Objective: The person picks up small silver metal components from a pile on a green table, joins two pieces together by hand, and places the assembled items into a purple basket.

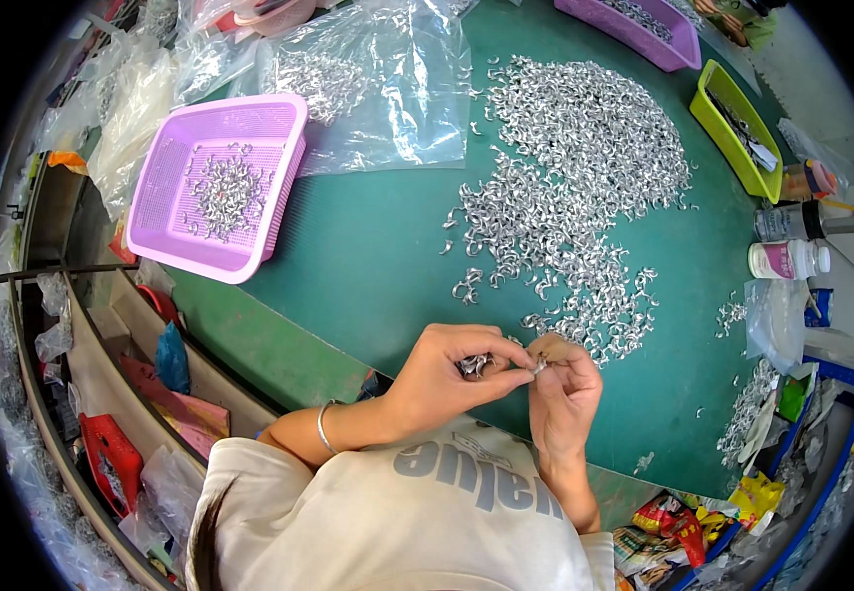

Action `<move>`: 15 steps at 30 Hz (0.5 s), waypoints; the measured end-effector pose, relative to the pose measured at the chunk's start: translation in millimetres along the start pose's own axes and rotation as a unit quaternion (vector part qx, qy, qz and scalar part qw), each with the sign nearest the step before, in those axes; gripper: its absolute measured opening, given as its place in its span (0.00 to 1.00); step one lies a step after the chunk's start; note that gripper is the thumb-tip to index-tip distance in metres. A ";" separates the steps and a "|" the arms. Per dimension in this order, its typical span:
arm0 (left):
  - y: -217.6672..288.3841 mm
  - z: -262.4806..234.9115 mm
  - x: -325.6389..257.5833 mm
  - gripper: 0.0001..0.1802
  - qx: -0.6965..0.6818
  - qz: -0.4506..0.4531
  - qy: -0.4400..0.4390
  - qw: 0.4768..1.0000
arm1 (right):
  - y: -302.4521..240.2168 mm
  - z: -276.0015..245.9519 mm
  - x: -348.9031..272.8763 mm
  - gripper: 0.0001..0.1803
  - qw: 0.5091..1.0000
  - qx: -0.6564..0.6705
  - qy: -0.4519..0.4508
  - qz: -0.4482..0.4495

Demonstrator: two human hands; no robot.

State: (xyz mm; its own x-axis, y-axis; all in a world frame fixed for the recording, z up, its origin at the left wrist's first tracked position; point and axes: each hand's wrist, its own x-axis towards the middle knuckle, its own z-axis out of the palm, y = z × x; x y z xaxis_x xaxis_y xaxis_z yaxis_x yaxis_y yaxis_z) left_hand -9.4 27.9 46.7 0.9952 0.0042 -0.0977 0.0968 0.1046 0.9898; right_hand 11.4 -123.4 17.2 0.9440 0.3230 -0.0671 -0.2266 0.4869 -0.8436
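- Cream fabric T-shirt: nearest, six o'clock.
- Left hand: curled around small curved silvery metal pieces.
- Right hand: pinching one against left fingertips; light, steady pinch probably best.
- Silvery heap, one o'clock; lilac plastic basket, ten o'clock.

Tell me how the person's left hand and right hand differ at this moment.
The left hand cups several silver pieces; the right hand shows no such bunch.
The left hand has a bracelet at its wrist; the right hand shows none.
The left hand points rightward; the right hand points mostly away from the body.
Both bring fingertips together over the green table.
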 end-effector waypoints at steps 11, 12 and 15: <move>4.6 -165.8 -8.7 0.08 0.394 0.079 0.475 0.783 | -8.7 -56.2 -8.0 0.26 0.721 -0.664 0.166 -0.108; 2.8 -187.4 -14.4 0.09 0.431 0.059 0.479 0.762 | -8.5 -61.6 -8.8 0.30 0.702 -0.686 0.175 -0.077; 0.9 -191.7 -12.5 0.09 0.438 0.024 0.514 0.737 | 6.0 -68.1 -11.6 0.42 0.642 -0.754 0.136 -0.021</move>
State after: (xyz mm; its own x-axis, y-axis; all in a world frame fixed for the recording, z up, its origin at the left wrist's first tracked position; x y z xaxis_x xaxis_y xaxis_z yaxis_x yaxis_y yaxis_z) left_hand -24.5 218.6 28.9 0.5045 0.7855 0.3584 0.4825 -0.6008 0.6374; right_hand 15.4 -179.5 -23.4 0.9950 0.0825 0.0555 0.0977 -0.9156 -0.3900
